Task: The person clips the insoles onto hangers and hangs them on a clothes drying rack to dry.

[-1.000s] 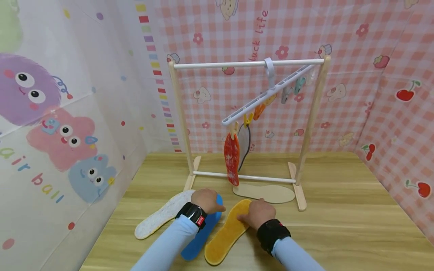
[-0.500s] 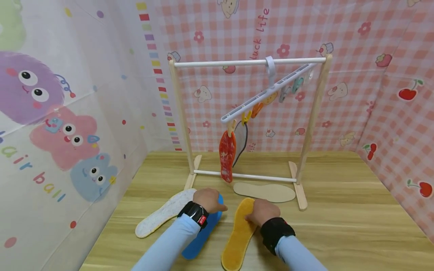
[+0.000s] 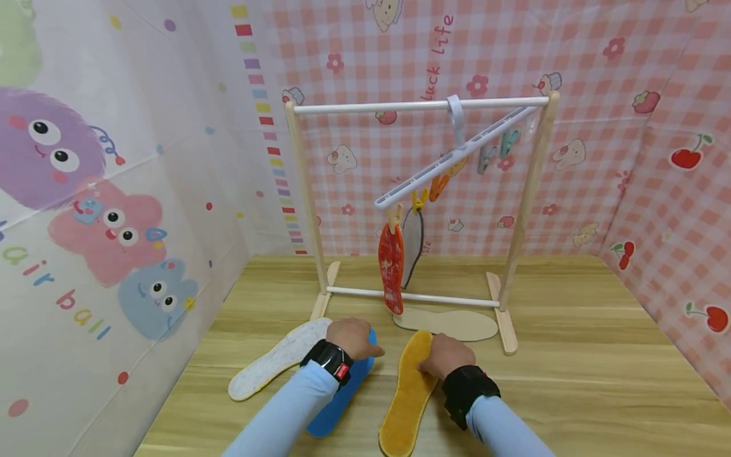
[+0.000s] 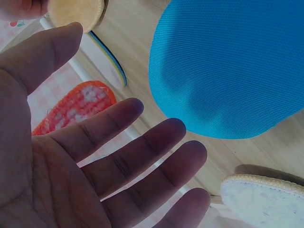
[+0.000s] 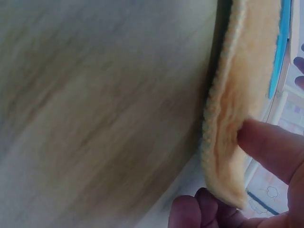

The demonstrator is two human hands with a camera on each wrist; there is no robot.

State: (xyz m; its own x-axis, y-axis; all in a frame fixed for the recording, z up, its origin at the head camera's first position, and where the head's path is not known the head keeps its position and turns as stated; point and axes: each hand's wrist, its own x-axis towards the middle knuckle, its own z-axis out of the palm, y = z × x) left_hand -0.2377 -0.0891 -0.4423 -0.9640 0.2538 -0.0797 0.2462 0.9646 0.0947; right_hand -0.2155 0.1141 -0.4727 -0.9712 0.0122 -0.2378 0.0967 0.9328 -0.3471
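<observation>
My right hand [image 3: 448, 357] pinches the upper end of a fuzzy yellow insole [image 3: 405, 406], thumb on its top face and fingers beneath. That end looks lifted a little off the table in the right wrist view. My left hand [image 3: 351, 339] hovers over the far end of a blue insole [image 3: 342, 400], fingers loosely extended and holding nothing, as the left wrist view shows. A speckled white insole [image 3: 274, 358] lies left of it, partly behind the hand. Beyond the right hand is a flat beige insole [image 3: 451, 324].
A wooden rack with a white top bar [image 3: 371, 108] carries a tilted pale clip hanger [image 3: 434, 168]. A red insole [image 3: 391, 266] and a dark-edged grey insole [image 3: 412, 241] hang from its left clips. More clips, among them an orange one [image 3: 438, 188], run along its right side.
The yellow insole's near end has swung to the right, and my right hand has shifted slightly right with it. The hanging insoles swayed left, then back. My left hand has hardly moved.
</observation>
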